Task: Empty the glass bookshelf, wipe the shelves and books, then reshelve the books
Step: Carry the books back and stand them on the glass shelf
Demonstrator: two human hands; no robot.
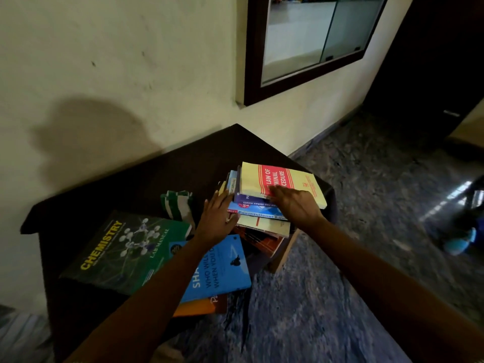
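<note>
A stack of several books (259, 218) stands on a dark table (183, 163), topped by a yellow and red law book (264, 179). My right hand (293, 203) lies flat on that top book with straight fingers. My left hand (217, 218) presses its straight fingers against the stack's left side. A green Chemistry lab manual (125, 252) lies flat at the left, and a blue book (222, 271) lies under my left forearm on an orange one (201, 306). A green and white striped cloth (178, 204) lies behind the hands. The glass bookshelf (314, 38) hangs on the wall above, its shelf bare.
The cream wall runs behind the table. A dark speckled floor spreads to the right. A dark door stands at the far right. Something blue and blurred (461, 239) lies on the floor at the right edge.
</note>
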